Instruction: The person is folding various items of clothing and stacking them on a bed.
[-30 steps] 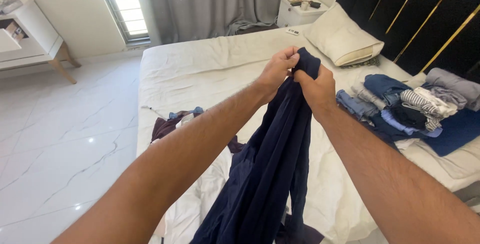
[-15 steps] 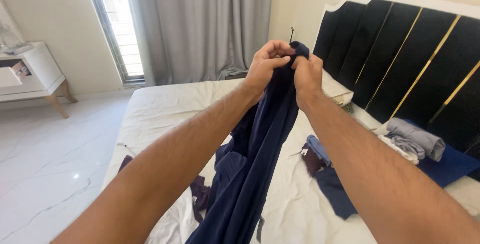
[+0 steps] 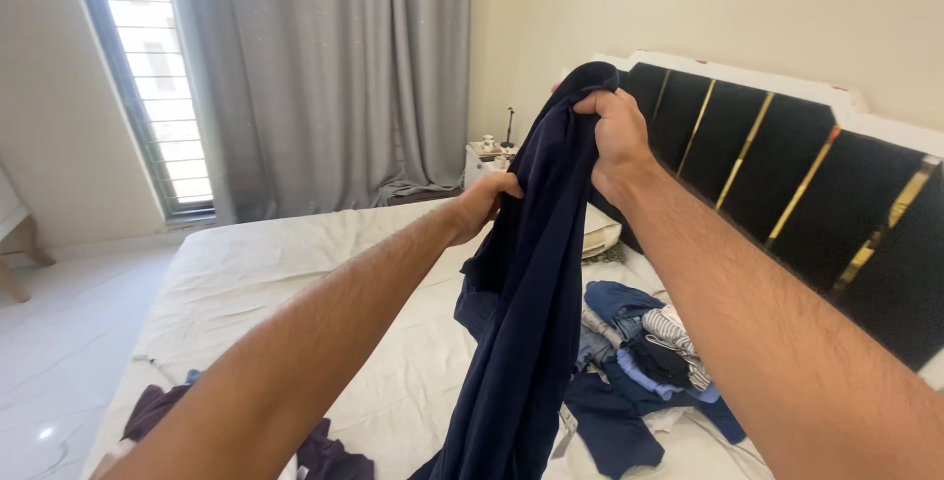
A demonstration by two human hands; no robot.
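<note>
A long dark navy garment (image 3: 526,323) hangs in front of me over the bed (image 3: 295,273). My right hand (image 3: 612,136) grips its top edge high up, level with the black headboard. Lower and to the left, my left hand (image 3: 487,203) clutches the cloth partway down its left side. The fabric falls in folds to the bottom of the view.
A pile of blue, striped and grey clothes (image 3: 639,362) lies on the bed's right side. Dark purple cloth (image 3: 162,406) lies at the lower left. A pillow (image 3: 600,234), black headboard with gold strips (image 3: 767,175), nightstand (image 3: 487,155), grey curtain (image 3: 324,77) and window (image 3: 147,77) stand behind.
My right hand has lifted the garment's top higher. My left hand has slid down the cloth, away from the right. The view has tilted up.
</note>
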